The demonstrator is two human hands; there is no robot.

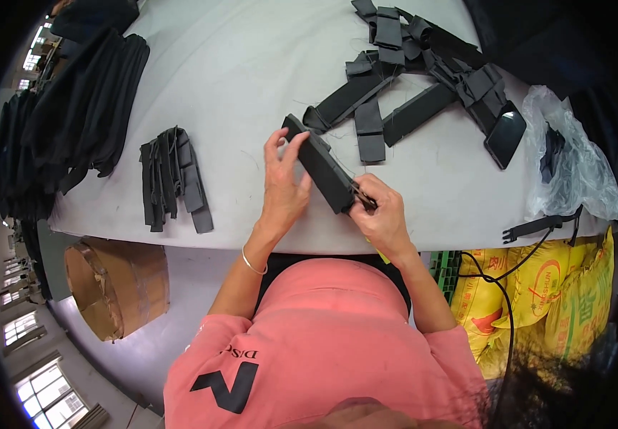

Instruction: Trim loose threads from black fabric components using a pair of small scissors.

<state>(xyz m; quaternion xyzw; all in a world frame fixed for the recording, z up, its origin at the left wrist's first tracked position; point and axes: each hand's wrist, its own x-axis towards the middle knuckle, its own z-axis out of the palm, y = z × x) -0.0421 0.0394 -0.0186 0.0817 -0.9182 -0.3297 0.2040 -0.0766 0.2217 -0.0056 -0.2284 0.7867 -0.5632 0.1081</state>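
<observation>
A: Where is your black strip [318,166] at this moment?

B: It is between your left hand [285,187] and your right hand [380,214], tilted, near the front edge of the white table [251,79].

A: And how are your fingers?

B: Your left fingers hold the upper end of the strip, as in a light pinch. Your right fingers are closed around a small dark tool [368,203] at the lower end. Which kind of tool, I cannot tell, because your hand covers it partly.

A: How far are you?

B: In my judgement, somewhere in the middle. This one piece is in work and not yet laid down. A loose heap of black pieces [459,82] lies beyond your hands, to the right; a smaller, more orderly bunch [159,175] lies at your left.

A: Which of them is finished?

B: Perhaps the orderly bunch, but I cannot be sure.
</observation>
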